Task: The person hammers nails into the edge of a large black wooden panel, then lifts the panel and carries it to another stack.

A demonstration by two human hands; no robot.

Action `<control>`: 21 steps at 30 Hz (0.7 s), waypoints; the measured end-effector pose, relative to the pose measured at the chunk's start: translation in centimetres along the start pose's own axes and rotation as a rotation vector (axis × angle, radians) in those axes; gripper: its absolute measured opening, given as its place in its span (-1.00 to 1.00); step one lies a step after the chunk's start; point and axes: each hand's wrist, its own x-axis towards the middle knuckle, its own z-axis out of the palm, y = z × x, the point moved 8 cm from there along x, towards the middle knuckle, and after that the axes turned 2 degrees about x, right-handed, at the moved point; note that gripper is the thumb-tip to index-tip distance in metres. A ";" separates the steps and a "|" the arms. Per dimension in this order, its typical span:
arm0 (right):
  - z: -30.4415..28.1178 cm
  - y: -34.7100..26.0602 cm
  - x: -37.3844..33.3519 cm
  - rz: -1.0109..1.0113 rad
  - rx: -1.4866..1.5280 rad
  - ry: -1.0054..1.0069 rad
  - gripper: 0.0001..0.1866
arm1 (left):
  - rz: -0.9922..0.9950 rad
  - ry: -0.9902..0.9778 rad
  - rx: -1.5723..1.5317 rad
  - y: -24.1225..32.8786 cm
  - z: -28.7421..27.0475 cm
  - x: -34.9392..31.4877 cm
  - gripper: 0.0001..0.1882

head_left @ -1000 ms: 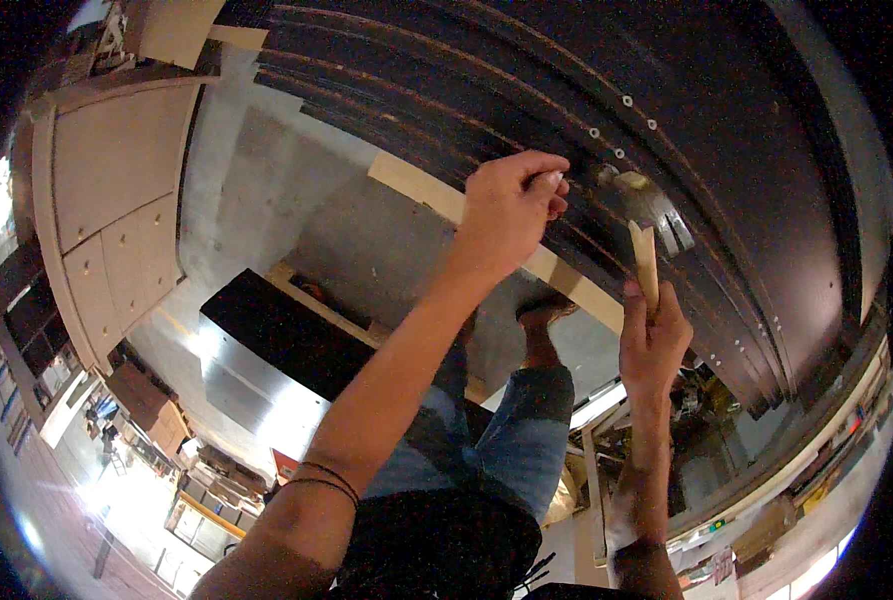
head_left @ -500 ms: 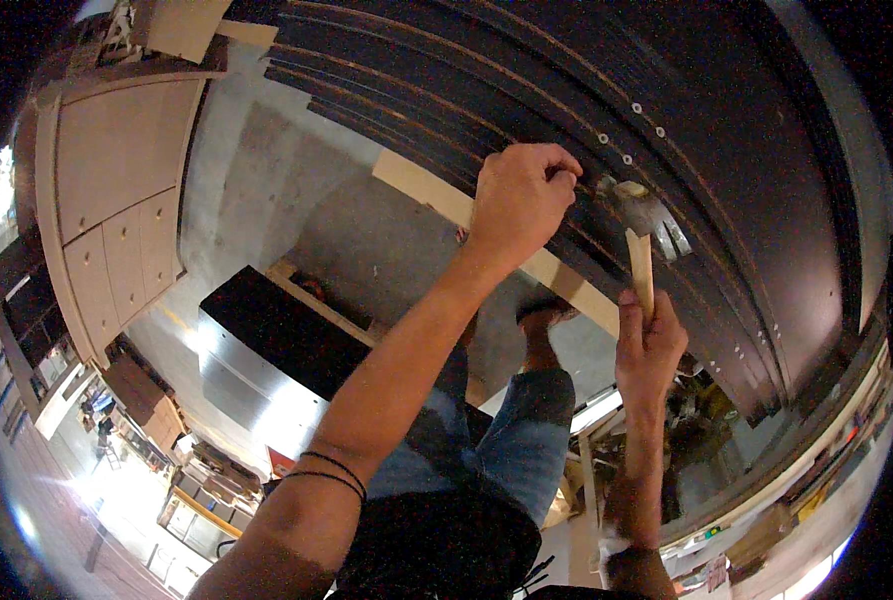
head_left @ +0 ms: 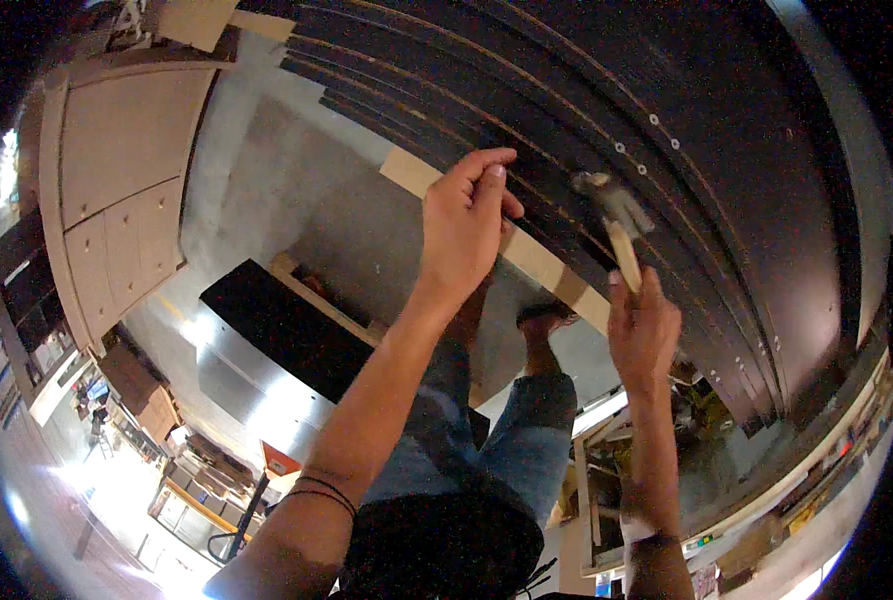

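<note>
In my right hand (head_left: pixel 644 325) is a claw hammer (head_left: pixel 623 256), gripped by its pale wooden handle. Its metal head, blurred by motion, is over the dark boards (head_left: pixel 736 170), which lie overlapped with their long edges stepped. My left hand (head_left: pixel 463 225) is to the left of the hammer head, near the boards' closest edges. Its thumb and forefinger are drawn together and the other fingers curl in; whatever they may hold is too small or hidden. Several small white round fittings (head_left: pixel 653 119) sit in the boards beyond the hammer.
A pale wooden strip (head_left: pixel 546 268) runs under the boards' near edge. On the floor at left lies a black and silver panel (head_left: pixel 276 335). A beige drawer cabinet (head_left: pixel 116 200) stands further left. My legs (head_left: pixel 531 420) are below the boards' edge.
My left hand has moved left and slightly nearer, away from the hammer head. The hammer has swung to the left, its handle now tilted that way. My right hand has risen slightly.
</note>
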 end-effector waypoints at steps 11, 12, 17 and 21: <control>-0.3 -0.2 0.6 0.029 -0.088 0.003 -0.74 | -0.055 0.025 -0.094 -1.3 -0.7 -1.1 -0.77; -0.8 -0.3 0.2 -0.004 -0.015 0.057 -0.74 | -0.039 0.034 -0.076 -1.0 -0.7 -1.2 -0.77; -0.6 -0.2 0.4 -0.105 -0.004 0.043 -0.71 | -0.015 0.066 -0.060 -0.7 0.4 -1.6 -0.78; -0.3 1.2 -0.9 0.059 0.048 -0.131 -0.69 | 0.037 0.125 -0.011 0.4 0.9 -4.0 -0.82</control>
